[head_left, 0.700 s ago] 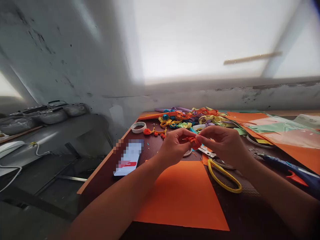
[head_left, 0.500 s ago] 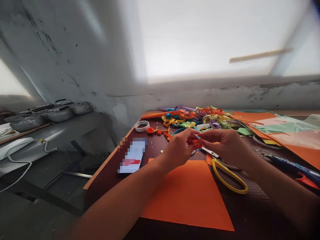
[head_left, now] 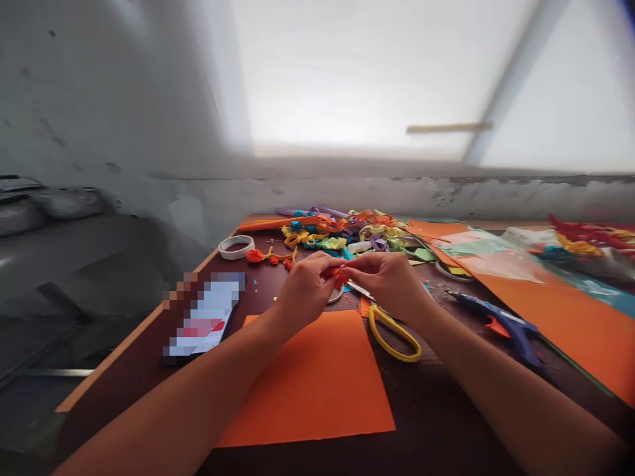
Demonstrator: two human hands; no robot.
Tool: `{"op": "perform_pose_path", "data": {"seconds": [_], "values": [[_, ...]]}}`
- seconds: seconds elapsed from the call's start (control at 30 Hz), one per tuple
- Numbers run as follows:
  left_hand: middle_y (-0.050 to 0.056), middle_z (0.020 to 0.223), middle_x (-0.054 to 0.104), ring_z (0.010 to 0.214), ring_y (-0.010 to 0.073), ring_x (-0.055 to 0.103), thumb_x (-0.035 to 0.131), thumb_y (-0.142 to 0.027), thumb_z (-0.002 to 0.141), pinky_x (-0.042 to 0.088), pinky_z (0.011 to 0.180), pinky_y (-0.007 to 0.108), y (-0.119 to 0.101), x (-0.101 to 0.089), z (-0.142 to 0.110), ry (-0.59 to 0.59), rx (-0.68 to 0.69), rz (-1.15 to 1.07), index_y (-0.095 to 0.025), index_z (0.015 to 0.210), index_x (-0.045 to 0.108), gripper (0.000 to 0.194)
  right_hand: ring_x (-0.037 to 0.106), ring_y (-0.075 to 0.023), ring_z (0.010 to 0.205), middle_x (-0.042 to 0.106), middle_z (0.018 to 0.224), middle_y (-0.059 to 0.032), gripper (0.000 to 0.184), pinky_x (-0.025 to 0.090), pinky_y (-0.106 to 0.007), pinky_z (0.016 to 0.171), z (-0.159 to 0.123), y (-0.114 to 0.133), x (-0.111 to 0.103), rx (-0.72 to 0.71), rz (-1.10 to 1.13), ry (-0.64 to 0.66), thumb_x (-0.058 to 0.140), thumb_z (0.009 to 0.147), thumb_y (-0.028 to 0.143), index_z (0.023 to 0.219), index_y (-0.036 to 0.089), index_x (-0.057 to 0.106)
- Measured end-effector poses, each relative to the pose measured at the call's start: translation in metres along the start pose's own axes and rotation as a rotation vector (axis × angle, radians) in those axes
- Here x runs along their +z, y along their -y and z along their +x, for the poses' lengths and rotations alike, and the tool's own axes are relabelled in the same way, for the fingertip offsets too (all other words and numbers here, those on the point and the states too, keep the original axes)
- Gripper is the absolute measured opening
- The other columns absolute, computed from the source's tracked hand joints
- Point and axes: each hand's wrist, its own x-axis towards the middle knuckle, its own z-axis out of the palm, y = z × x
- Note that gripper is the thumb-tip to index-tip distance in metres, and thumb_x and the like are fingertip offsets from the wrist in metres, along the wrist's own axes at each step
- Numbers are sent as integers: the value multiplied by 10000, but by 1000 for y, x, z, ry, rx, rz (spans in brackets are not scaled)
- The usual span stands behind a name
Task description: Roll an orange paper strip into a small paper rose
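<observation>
Where the two hands meet above the table, a small crumpled orange paper piece (head_left: 338,274) sits pinched between them: left hand (head_left: 303,291) fingertips closed on its left side, right hand (head_left: 389,283) fingertips closed on its right. Piece is held just above the dark brown table (head_left: 436,423), over the gap between the orange sheet and the scrap pile. Both forearms run in from the lower corners.

Directly below the hands, a flat orange paper sheet (head_left: 317,383) lies on the table. Just right of it, yellow-handled scissors (head_left: 391,330), blades running up under the right hand. A pale ring-shaped thing (head_left: 337,295) shows partly beneath the left hand; what it is cannot be told.

Beyond the hands, a pile of coloured paper curls and strips (head_left: 342,231): yellow, blue, purple, green, orange. Small orange crumpled bits (head_left: 256,256) lie left of the pile, near a tape roll (head_left: 237,246).

Left edge: a phone (head_left: 204,320), screen up. Right side: blue glue gun (head_left: 503,324) with orange trigger, well apart from the hands, beside large orange and green sheets (head_left: 546,297)
</observation>
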Motion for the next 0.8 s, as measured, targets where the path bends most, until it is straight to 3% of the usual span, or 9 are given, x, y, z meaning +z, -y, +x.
{"op": "perform_pose_path", "data": {"seconds": [0.2, 0.33, 0.43, 0.57, 0.8], "values": [[92, 1018, 763, 912, 242, 717, 750, -256, 836, 581, 808, 328, 4, -1, 1, -4, -61, -116, -204, 1119, 806, 293, 743, -232, 769, 809, 849, -81, 194, 566, -317, 663, 1, -4, 2, -85, -15, 8, 749, 866, 354, 859, 183, 841], [90, 989, 794, 911, 248, 737, 800, -258, 782, 595, 823, 329, 2, -2, 4, 79, -124, -254, -182, 1036, 827, 267, 727, -221, 857, 791, 959, -73, 106, 546, -356, 807, 0, -4, -3, -262, -89, -26, 744, 879, 269, 866, 230, 841], [90, 943, 804, 893, 254, 742, 860, -322, 722, 597, 843, 357, 0, -3, 7, 129, -180, -366, -159, 1012, 829, 334, 709, -198, 807, 770, 917, -60, 122, 535, -339, 750, 1, -6, -11, -374, -140, 24, 715, 913, 248, 929, 240, 836], [79, 875, 806, 864, 237, 738, 904, -332, 667, 584, 859, 368, -3, -3, 8, 137, -265, -459, -150, 967, 830, 359, 677, -177, 769, 733, 882, -52, 167, 505, -300, 659, 3, -8, -17, -406, -134, 75, 688, 925, 217, 1020, 222, 826], [54, 715, 764, 687, 179, 706, 942, -310, 604, 578, 720, 320, -6, -3, 7, 91, -380, -536, -154, 797, 795, 289, 689, -171, 720, 777, 849, -48, 140, 508, -296, 667, -2, -2, -8, -349, -275, -16, 690, 925, 204, 924, 220, 829]]}}
